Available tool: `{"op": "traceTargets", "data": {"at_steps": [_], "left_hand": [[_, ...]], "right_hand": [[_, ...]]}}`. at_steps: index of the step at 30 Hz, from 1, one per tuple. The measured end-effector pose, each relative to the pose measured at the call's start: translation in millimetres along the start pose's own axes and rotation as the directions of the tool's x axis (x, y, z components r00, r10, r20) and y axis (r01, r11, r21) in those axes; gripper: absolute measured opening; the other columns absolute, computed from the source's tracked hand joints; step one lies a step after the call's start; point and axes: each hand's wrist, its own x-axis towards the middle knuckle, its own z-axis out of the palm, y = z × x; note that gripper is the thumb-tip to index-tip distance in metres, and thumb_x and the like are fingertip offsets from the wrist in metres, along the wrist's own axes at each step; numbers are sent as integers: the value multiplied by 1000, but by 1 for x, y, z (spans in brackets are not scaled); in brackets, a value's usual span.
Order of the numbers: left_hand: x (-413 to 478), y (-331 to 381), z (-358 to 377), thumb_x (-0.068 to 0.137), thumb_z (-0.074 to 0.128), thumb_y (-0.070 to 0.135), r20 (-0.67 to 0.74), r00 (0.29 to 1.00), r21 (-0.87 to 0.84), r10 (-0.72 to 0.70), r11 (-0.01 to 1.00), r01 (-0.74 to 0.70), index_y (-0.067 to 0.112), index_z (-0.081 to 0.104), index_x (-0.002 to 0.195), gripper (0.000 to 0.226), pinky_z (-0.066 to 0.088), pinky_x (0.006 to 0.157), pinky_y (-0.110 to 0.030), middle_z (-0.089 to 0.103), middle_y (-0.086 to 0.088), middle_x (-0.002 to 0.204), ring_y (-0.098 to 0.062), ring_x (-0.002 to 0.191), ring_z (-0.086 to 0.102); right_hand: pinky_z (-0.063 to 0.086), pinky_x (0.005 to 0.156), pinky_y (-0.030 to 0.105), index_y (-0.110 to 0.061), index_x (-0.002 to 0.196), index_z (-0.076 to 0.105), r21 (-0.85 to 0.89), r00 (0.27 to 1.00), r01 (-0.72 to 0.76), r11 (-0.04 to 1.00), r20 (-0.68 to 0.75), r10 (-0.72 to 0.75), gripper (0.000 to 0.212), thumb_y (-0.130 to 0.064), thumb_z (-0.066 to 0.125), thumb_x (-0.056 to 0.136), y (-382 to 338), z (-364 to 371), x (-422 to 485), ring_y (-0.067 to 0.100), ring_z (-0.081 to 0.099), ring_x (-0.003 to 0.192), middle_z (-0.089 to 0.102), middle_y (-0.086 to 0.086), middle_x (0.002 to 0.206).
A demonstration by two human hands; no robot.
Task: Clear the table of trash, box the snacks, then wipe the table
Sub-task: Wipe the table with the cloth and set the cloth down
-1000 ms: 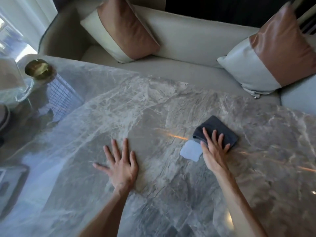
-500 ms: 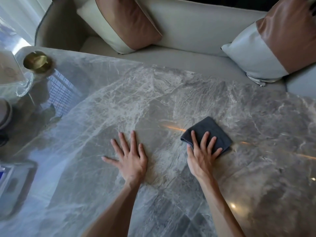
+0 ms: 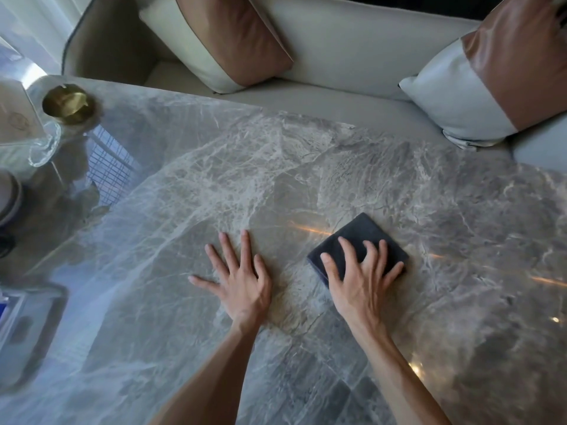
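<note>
A folded dark grey cloth (image 3: 362, 233) lies flat on the grey marble table (image 3: 214, 185), right of centre. My right hand (image 3: 360, 283) presses down on the cloth's near half with fingers spread over it. To its left, my left hand (image 3: 241, 282) rests flat on the bare marble, palm down, fingers apart, holding nothing. The two hands are about a hand's width apart.
At the table's far left stand a brass dish (image 3: 68, 103), a clear glass holder with a cream card (image 3: 21, 124) and a round dark-rimmed object (image 3: 9, 199). A pale box (image 3: 21, 329) sits at the near left. Behind the table, a beige sofa (image 3: 352, 47) carries two brown-and-white cushions (image 3: 233, 38).
My right hand has slid the cloth to the left and slightly toward me, closer to the left hand. The left hand stays planted on the marble.
</note>
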Motion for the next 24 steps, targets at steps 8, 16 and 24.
{"op": "traceTargets", "data": {"at_steps": [8,16,24], "left_hand": [[1,-1,4,96,19,47,-23,1000,-7,2,1000,-2,51,-1,149,57,-8,104,-79,-7,8,164,-25,151,-17],[2,-3,7,94,22,46,-40,999,0,-1,1000,1,50,1,149,59,-7,105,-79,-6,8,165,-25,151,-14],[3,-3,7,93,22,47,-40,999,-11,-5,1000,5,50,2,149,59,-9,105,-79,-5,8,165,-25,152,-14]], "right_hand": [[7,110,73,-30,153,20,-176,994,-69,982,-99,52,77,-73,27,89,0,32,17,49,13,145,20,21,159],[12,118,61,-26,153,25,-159,979,-38,987,-204,5,66,-60,29,97,2,40,12,38,21,147,27,14,159],[33,115,47,-18,143,47,-36,937,171,985,-303,-174,49,-42,43,100,4,44,-20,27,43,139,49,9,147]]}}
